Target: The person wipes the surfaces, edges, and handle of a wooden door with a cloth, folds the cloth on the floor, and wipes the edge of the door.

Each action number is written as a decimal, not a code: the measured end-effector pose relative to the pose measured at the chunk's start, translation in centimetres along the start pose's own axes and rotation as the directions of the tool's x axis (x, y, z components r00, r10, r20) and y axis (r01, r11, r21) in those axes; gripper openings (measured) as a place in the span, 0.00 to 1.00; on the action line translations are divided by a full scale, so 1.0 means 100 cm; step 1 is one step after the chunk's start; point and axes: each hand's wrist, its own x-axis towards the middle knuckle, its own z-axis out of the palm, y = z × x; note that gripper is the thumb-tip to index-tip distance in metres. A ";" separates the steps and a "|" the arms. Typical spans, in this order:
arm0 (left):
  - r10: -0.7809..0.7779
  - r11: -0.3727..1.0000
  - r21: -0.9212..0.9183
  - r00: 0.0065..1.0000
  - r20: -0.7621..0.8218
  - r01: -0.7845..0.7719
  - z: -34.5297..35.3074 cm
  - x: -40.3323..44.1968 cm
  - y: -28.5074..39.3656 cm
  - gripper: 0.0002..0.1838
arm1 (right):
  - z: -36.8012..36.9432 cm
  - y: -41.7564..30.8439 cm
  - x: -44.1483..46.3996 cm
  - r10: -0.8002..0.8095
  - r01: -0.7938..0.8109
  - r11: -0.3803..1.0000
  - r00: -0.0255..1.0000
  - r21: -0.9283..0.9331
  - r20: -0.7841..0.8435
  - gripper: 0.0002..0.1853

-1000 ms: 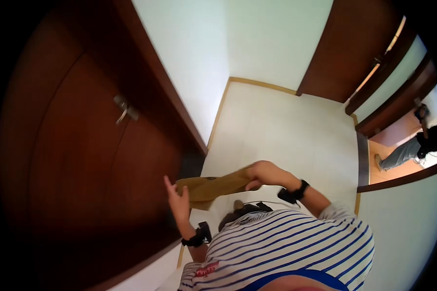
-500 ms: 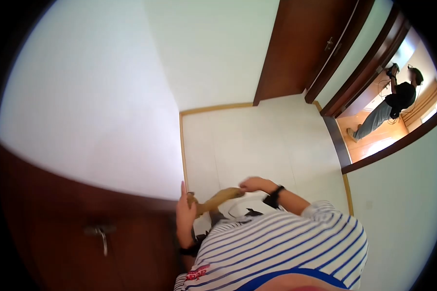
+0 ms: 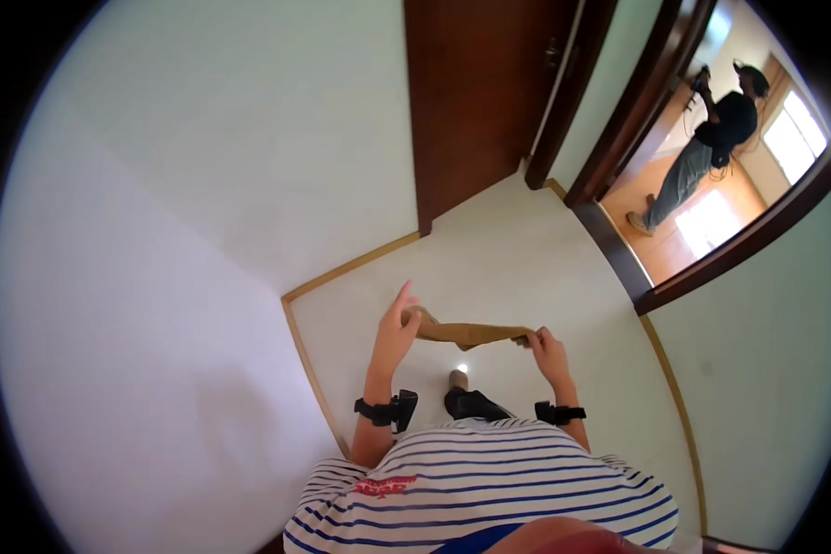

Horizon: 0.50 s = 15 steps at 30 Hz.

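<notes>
A brown cloth (image 3: pixel 471 334) hangs stretched in a narrow strip between my two hands, above the pale floor. My left hand (image 3: pixel 398 328) grips its left end, with the index finger pointing up and away. At the other end, my right hand (image 3: pixel 547 353) pinches a bunched corner between thumb and fingers. The strip sags a little in the middle, where a fold hangs down. Both wrists carry black straps, with a dark device (image 3: pixel 403 410) on the left one.
White walls meet at a corner with tan skirting (image 3: pixel 355 266). A brown door (image 3: pixel 480 111) stands ahead. To the right, an open doorway with a dark threshold (image 3: pixel 609 242) leads to a room where a person (image 3: pixel 711 138) in dark clothes stands. My shoe (image 3: pixel 458 378) shows below the cloth.
My view has turned and moved forward, and the dark door with the handle at lower left has left the frame. Both hands now hold the cloth farther out and more level.
</notes>
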 end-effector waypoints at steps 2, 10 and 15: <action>-0.190 0.782 -0.520 0.925 0.329 0.345 0.021 0.048 -0.009 0.34 | -0.016 -0.009 0.059 -0.051 0.026 0.973 0.993 -0.229 -0.104 0.11; -0.072 0.763 -0.604 0.959 0.275 0.231 0.045 0.162 0.010 0.33 | -0.041 -0.016 0.238 -0.034 0.130 0.945 0.951 0.300 -0.307 0.12; -0.001 0.375 -0.927 0.999 0.035 0.032 0.062 0.273 -0.024 0.34 | -0.026 -0.041 0.345 -0.134 0.221 0.910 0.957 0.351 -0.256 0.08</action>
